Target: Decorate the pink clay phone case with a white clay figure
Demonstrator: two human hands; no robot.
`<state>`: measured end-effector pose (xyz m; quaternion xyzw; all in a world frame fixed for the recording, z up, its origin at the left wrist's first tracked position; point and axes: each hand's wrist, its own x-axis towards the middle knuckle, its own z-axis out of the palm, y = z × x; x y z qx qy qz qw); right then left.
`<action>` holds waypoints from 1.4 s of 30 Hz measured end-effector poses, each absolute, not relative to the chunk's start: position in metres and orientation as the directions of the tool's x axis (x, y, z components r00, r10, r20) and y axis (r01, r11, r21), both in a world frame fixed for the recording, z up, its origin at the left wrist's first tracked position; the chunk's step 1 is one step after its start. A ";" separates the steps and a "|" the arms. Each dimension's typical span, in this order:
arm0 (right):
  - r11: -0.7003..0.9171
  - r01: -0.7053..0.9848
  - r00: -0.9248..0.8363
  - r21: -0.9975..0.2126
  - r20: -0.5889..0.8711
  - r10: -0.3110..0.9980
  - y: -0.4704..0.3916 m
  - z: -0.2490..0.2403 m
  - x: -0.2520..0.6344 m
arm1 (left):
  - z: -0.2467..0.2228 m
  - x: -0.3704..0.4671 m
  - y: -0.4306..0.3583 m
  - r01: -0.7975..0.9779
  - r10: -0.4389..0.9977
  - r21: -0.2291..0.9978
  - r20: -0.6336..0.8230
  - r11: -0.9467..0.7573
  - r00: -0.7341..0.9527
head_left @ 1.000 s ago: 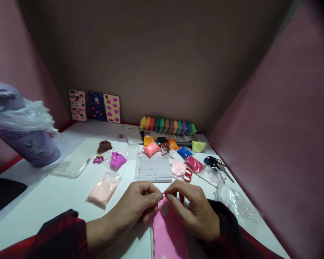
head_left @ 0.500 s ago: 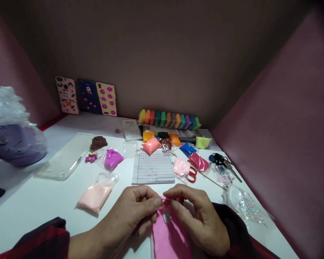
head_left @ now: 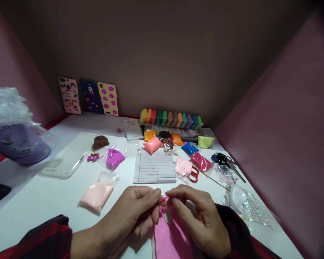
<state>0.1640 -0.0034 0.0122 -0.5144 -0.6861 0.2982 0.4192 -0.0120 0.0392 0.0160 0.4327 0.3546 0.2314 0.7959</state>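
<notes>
Between my fingertips stretches a thin deep-pink clay strand (head_left: 163,200). My left hand (head_left: 133,212) pinches one end of it between thumb and forefinger, the other fingers curled beneath. The thumb and forefinger of my right hand (head_left: 198,217) close on the opposite end. Just under both hands lies a phone case covered in pink clay (head_left: 172,241), with a pale oval opening near its top. My right hand hides part of this case.
A lined notepad (head_left: 153,169) lies ahead, with red-handled scissors (head_left: 194,174) at its right. Clay packets surround it, including a peach one (head_left: 97,194). A clear phone case (head_left: 67,158) and purple bucket (head_left: 18,144) are left; keys (head_left: 226,160) and a gem sheet (head_left: 251,207) right.
My fingertips have drawn slightly apart, and more of the pink strand shows between them. The whole view has shifted a little, with the table things appearing farther right.
</notes>
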 end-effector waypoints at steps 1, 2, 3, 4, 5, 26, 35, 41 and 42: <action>0.294 0.448 -0.120 -0.845 0.269 0.956 -0.004 0.012 0.164 | 0.015 -0.012 0.039 -0.061 0.682 0.858 -0.359 0.509 0.637; 0.292 0.441 -0.120 -0.848 0.267 0.956 -0.004 0.012 0.164 | 0.015 -0.012 0.040 -0.060 0.691 0.863 -0.358 0.501 0.628; 0.289 0.437 -0.118 -0.851 0.265 0.957 -0.004 0.012 0.163 | 0.015 -0.012 0.040 -0.057 0.698 0.867 -0.358 0.495 0.620; 0.285 0.436 -0.118 -0.854 0.259 0.958 -0.005 0.012 0.163 | 0.014 -0.012 0.040 -0.055 0.703 0.870 -0.356 0.489 0.616; 0.277 0.438 -0.117 -0.856 0.251 0.961 -0.005 0.012 0.163 | 0.014 -0.012 0.039 -0.051 0.701 0.871 -0.356 0.488 0.618; 0.399 0.472 -0.189 -0.786 0.352 0.917 -0.008 0.008 0.162 | 0.012 -0.013 0.037 -0.108 0.686 0.827 -0.377 0.552 0.623; 0.443 0.460 -0.225 -0.769 0.382 0.896 -0.009 0.006 0.163 | 0.016 -0.013 0.035 -0.031 0.677 0.859 -0.380 0.511 0.630; 0.480 0.482 -0.240 -0.733 0.416 0.877 -0.009 0.007 0.162 | 0.016 -0.013 0.037 -0.019 0.669 0.864 -0.375 0.503 0.641; 0.492 0.486 -0.241 -0.722 0.431 0.870 -0.009 0.007 0.162 | 0.016 -0.013 0.038 -0.021 0.674 0.865 -0.375 0.501 0.636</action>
